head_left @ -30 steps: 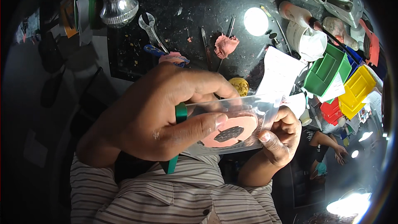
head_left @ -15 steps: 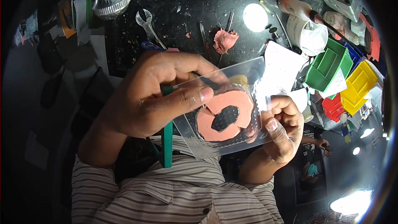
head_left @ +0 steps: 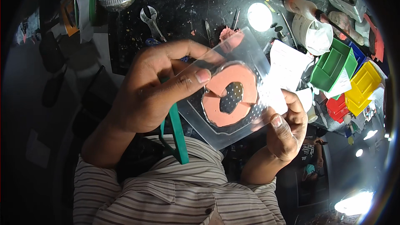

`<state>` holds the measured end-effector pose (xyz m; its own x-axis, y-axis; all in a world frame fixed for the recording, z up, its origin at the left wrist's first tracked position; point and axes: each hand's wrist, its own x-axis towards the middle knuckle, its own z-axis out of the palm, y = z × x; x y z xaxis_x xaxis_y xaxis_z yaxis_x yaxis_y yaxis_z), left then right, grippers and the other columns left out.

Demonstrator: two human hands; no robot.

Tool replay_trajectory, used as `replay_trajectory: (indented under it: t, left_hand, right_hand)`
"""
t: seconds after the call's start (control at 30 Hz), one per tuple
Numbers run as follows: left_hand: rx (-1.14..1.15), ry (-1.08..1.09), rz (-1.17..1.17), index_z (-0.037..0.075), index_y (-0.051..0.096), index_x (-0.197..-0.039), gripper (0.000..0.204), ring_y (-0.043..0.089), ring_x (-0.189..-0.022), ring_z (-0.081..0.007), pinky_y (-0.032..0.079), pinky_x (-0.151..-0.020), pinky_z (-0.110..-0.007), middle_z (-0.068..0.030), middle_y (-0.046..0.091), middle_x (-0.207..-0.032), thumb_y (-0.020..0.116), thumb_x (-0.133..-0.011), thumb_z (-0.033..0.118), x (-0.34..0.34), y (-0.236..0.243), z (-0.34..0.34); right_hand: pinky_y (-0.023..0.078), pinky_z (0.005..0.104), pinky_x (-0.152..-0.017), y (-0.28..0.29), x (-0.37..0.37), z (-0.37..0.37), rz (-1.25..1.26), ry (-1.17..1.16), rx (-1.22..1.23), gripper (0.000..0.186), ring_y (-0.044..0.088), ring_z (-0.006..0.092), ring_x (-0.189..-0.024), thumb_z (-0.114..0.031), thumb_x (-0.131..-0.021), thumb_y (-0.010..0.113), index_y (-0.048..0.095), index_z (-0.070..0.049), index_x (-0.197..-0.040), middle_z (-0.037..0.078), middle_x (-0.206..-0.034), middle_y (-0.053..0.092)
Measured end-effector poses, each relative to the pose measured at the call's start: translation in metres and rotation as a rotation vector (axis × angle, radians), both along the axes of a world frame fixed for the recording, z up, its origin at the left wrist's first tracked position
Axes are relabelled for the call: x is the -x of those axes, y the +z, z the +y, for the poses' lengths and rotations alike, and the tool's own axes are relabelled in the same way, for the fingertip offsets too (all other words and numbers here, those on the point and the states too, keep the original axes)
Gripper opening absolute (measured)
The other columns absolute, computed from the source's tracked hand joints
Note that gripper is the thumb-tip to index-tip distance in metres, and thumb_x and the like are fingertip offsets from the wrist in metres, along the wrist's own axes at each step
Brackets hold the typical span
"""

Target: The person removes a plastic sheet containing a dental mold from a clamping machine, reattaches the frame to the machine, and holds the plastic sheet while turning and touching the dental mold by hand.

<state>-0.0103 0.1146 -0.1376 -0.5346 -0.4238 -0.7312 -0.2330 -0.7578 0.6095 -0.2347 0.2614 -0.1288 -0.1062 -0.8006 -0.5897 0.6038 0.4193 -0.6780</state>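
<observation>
Between both hands a clear plastic sheet (head_left: 221, 137) is held up, tilted, above my lap. On it, or seen through it, lies a pink putty-like ring (head_left: 246, 77) with a dark, ragged outline and a slit at its left side. My left hand (head_left: 146, 87) pinches the sheet's left side, thumb on the front, fingers behind. A green bent strip (head_left: 179, 137) hangs below that hand; its upper end is hidden. My right hand (head_left: 287, 131) is closed on the sheet's right edge, where glare whitens the plastic and small pale dots show.
Across the dark bench lie a wrench (head_left: 153, 23), a pink lump (head_left: 230, 35) partly behind the sheet, and thin tools. To the right stand a white tub (head_left: 306, 31), green (head_left: 333, 66) and yellow (head_left: 362, 87) bins and white paper (head_left: 287, 64). Another person (head_left: 312, 154) appears at lower right.
The sheet has turned counterclockwise, its far corner rising in front of the pink lump. The green strip has swung, its lower end moving right. Both hands keep their hold.
</observation>
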Motion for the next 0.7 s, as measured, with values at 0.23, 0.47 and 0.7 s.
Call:
replay_trajectory:
  t: [0.23,0.47,0.7]
  left_hand:
    - [-0.092,0.131,-0.043,-0.004,0.059,-0.117,0.033,0.04,-0.052,0.0005,0.027,-0.048,-0.018,0.0043,0.055,-0.061,0.062,-0.092,0.017,-0.002,0.001,0.005]
    - [-0.112,0.146,-0.069,-0.003,0.058,-0.119,0.034,0.041,-0.052,-0.0011,0.028,-0.048,-0.019,0.0032,0.057,-0.063,0.063,-0.092,0.016,-0.003,0.0,0.008]
    - [-0.378,0.171,-0.055,-0.004,0.063,-0.112,0.026,0.054,-0.062,-0.0028,0.036,-0.052,-0.017,-0.0068,0.069,-0.084,0.06,-0.094,0.015,-0.003,-0.002,0.011]
  right_hand:
    - [0.061,0.0345,-0.07,0.001,-0.008,-0.001,-0.062,0.002,0.034,0.036,0.071,0.0282,-0.079,0.007,-0.087,0.056,0.047,0.019,-0.119,0.032,-0.104,0.065]
    - [0.061,0.0343,-0.068,0.001,-0.009,-0.006,-0.038,-0.013,0.046,0.034,0.071,0.0277,-0.077,0.004,-0.087,0.057,0.05,0.019,-0.117,0.031,-0.102,0.066]
    - [0.051,0.0368,-0.084,-0.004,-0.001,-0.008,0.462,-0.001,0.192,0.043,0.064,0.0249,-0.089,-0.004,-0.08,0.066,0.051,0.011,-0.118,0.023,-0.098,0.063]
